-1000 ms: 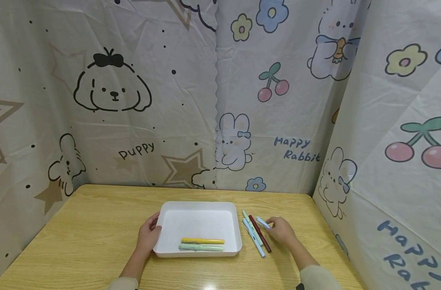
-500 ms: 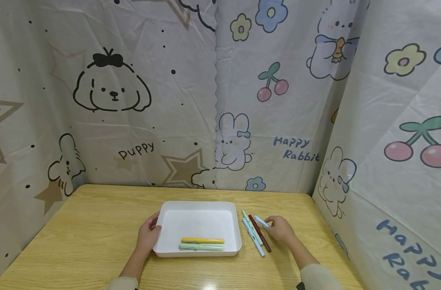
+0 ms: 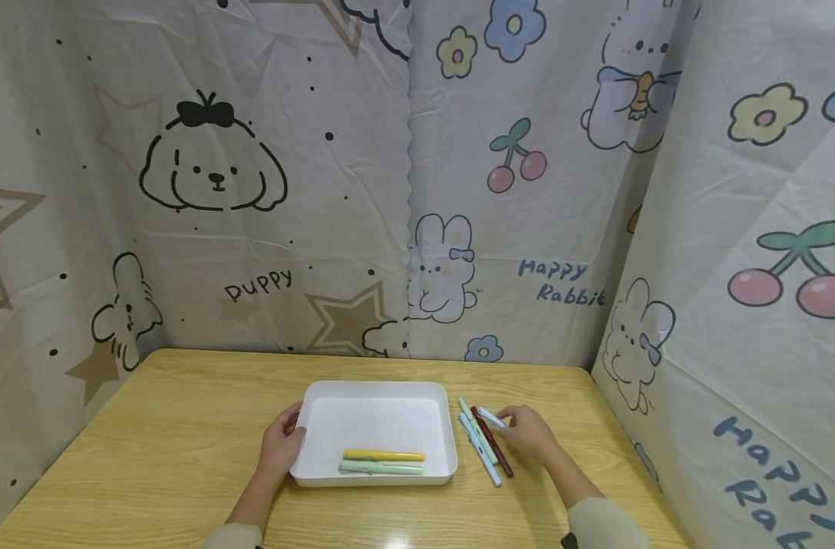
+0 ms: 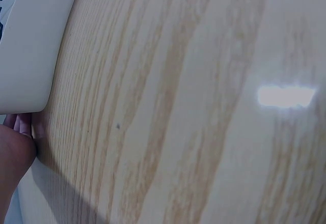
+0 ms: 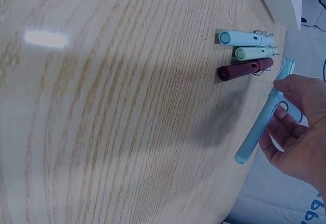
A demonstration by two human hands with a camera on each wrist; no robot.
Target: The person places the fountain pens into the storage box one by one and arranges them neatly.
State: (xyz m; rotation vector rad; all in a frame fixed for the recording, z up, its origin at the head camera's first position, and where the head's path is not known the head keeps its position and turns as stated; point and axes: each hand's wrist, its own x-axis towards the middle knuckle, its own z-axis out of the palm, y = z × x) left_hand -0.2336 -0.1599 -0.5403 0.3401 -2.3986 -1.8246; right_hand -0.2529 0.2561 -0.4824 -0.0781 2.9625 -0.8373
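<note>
In the head view my left hand holds the left side of a white tray, thumb at its rim; the left wrist view catches only part of that hand below the tray's corner. A yellow pen and a mint green pen lie inside the tray. To the tray's right, my right hand pinches a light blue pen between thumb and fingers, raised off the table. Beside it lie another light blue pen, a pale green pen and a dark red pen.
The wooden table carries the tray and pens. Patterned cloth hangs along its back and sides, close to the table's right edge.
My right hand has shifted slightly left with the light blue pen, toward the other pens. My left hand and the tray have stayed in place.
</note>
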